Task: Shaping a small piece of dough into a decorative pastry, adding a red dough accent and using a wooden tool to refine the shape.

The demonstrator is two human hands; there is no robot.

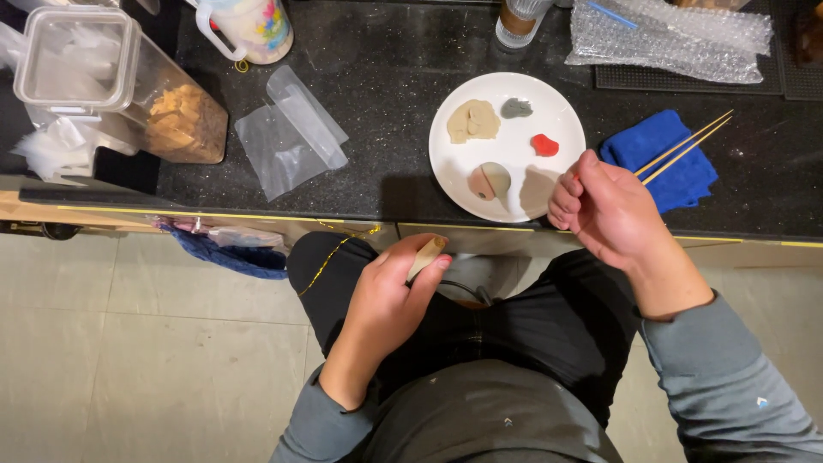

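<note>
Left hand (386, 287), low centre over the lap, pinches a tan clay piece (426, 255). Right hand (604, 210) curls closed around something hidden, overlapping the white plate (514, 137) rim near the counter (386, 86) edge. Smooth clay blobs dot the plate; blue cloth (664, 154) and skewers (686, 146) lie right.

clear plastic bags (291, 137) on counter (386, 60)

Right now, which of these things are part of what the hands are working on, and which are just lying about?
In use:
left hand holding a tan clay piece
right hand over the plate
clay lumps: tan, grey, red

Lying about:
blue cloth with two sticks
plastic bags
container
mug
bubble wrap
</note>
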